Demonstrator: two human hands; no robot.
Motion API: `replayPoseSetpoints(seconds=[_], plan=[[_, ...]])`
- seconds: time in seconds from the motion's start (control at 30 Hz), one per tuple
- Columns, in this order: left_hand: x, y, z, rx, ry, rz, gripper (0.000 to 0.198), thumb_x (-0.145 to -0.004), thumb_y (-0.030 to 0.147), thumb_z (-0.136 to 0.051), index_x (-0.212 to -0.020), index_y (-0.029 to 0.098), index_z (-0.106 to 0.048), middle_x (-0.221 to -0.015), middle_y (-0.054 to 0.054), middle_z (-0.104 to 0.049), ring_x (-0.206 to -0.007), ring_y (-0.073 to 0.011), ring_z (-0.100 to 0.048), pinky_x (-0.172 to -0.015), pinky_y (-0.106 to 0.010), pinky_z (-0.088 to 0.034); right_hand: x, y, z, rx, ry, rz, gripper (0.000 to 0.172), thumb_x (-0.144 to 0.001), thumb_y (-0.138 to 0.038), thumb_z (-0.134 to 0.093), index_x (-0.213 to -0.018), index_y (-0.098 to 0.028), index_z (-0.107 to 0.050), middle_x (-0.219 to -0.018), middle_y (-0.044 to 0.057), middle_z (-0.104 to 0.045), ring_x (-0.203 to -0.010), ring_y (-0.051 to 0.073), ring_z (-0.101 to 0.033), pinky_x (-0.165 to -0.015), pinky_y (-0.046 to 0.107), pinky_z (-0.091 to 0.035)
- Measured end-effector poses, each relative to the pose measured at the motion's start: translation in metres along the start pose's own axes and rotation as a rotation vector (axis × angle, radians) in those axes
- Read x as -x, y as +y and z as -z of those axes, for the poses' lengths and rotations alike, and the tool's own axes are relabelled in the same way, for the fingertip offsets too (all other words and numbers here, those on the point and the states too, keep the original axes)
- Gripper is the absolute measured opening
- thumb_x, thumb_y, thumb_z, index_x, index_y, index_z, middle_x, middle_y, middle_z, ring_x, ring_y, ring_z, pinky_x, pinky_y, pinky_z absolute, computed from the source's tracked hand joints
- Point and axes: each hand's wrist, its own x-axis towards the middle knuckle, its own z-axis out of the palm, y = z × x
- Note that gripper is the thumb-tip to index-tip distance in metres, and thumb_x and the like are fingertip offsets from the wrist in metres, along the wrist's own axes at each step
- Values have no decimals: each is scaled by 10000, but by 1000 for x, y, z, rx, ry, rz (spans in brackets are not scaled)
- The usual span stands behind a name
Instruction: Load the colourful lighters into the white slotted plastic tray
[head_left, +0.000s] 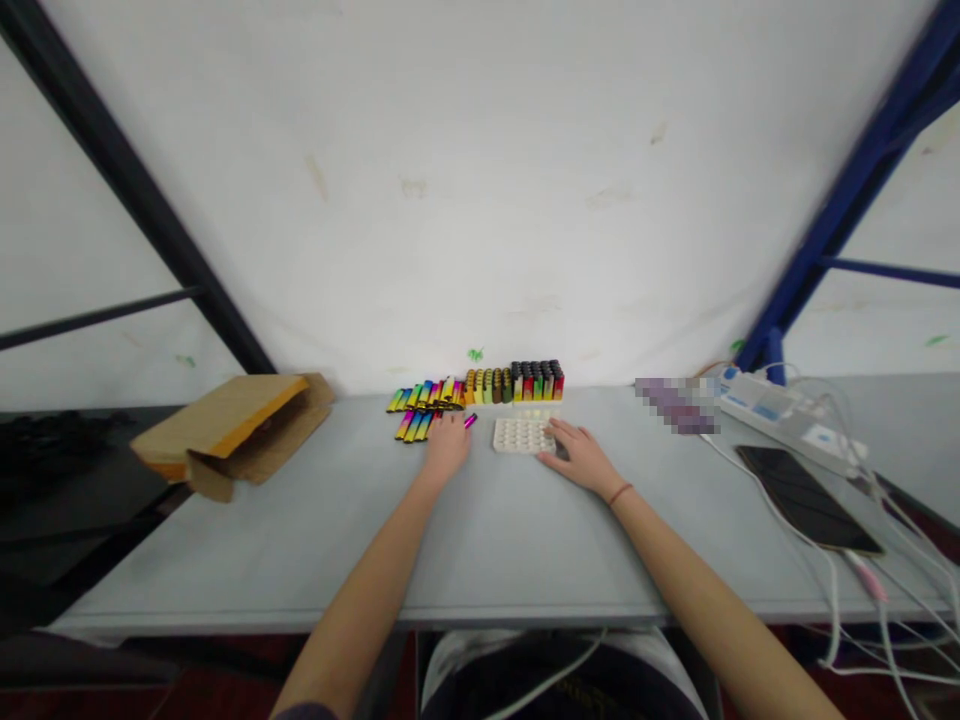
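My left hand reaches to the front edge of a pile of colourful lighters; its fingertips are too small to read, and a purple lighter lies just right of them. With fingers spread, my right hand rests at the right edge of a white tray with round holes. Behind that tray stand two upright groups in white holders: yellowish lighters on the left and black-topped lighters on the right.
An open cardboard box lies at the left of the grey table. At the right are a dark phone, a white power strip, cables and a blurred purple item. A white wall rises behind.
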Motion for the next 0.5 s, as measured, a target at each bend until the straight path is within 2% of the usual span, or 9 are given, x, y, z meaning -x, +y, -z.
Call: replayPoseSetpoints(seconds=[0.07, 0.13, 0.23, 0.33, 0.43, 0.5], plan=[[-10, 9, -7, 314, -10, 18, 167, -847, 206, -487, -941, 140, -608, -949, -118, -642, -936, -230, -607, -860, -365, -460, 0, 1, 0, 1, 1, 3, 495, -897, -503, -522, -1282, -193, -560, -1455, 152, -472, -1326, 285, -461, -1103, 522, -313], [-19, 20, -13, 668, -47, 164, 99, -853, 225, -482, -839, 166, -560, -798, -48, -606, -716, -167, -615, -684, -286, -484, 0, 2, 0, 2, 2, 9, 498, -899, -503, -519, -1290, -197, -557, -1457, 151, -471, -1332, 283, -456, -1106, 518, -313], [-25, 35, -22, 1052, -32, 339, 180, -883, 284, -447, -739, 184, -489, -610, 28, -480, -465, -97, -485, -474, -220, -389, 0, 5, -1, 3, -1, 23, 505, -901, -500, -512, -1299, -191, -553, -1451, 155, -476, -1335, 280, -454, -1107, 508, -317], [-19, 39, -29, 1223, 40, 324, 344, -895, 449, -451, -673, 187, -468, -521, 53, -399, -401, -75, -384, -410, -207, -308, 0, 8, -2, 4, -2, 38, 510, -900, -497, -511, -1297, -180, -554, -1447, 163, -480, -1329, 281, -462, -1099, 503, -329], [-10, 37, -34, 1319, 160, 251, 432, -853, 586, -488, -692, 185, -470, -574, 40, -457, -450, -72, -439, -444, -204, -354, 1, 10, -3, 6, -1, 46, 517, -900, -495, -511, -1298, -167, -551, -1444, 169, -482, -1331, 285, -460, -1097, 506, -332], [-6, 35, -35, 1354, 200, 216, 445, -830, 626, -503, -748, 189, -475, -629, 34, -497, -469, -69, -461, -454, -202, -370, 1, 10, -2, 10, -4, 49, 519, -902, -492, -509, -1300, -160, -548, -1444, 171, -481, -1336, 285, -454, -1100, 500, -331]])
